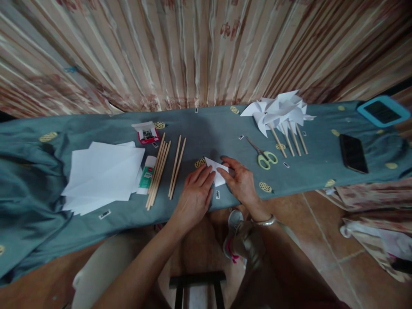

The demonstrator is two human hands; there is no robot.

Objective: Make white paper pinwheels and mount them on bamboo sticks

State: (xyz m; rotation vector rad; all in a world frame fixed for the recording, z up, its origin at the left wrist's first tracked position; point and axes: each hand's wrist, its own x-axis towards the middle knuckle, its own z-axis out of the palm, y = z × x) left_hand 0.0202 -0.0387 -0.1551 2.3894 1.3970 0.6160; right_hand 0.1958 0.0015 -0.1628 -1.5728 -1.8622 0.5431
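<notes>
A small piece of white paper (pixel 220 179), folded to a pointed shape, lies on the cloth-covered table between my hands. My left hand (pixel 197 193) rests on its left side, fingers close together, their tips holding the paper down. From the right, my right hand (pixel 240 178) grips the paper's other edge between thumb and fingers. Left of my hands lie two loose wooden sticks (pixel 177 167), then a bundle of several more sticks (pixel 159 171). Scissors with green handles (pixel 266 159) lie to the right. Part of the folded paper is hidden under my fingers.
At left are a stack of white paper sheets (pixel 103 174), a glue stick (pixel 147 176) and an open red box (pixel 148 135). Several white paper pinwheels (pixel 281 111) on sticks lie at the back right, near a dark phone (pixel 353 153) and a blue-framed device (pixel 383 110). A curtain (pixel 199 56) hangs behind.
</notes>
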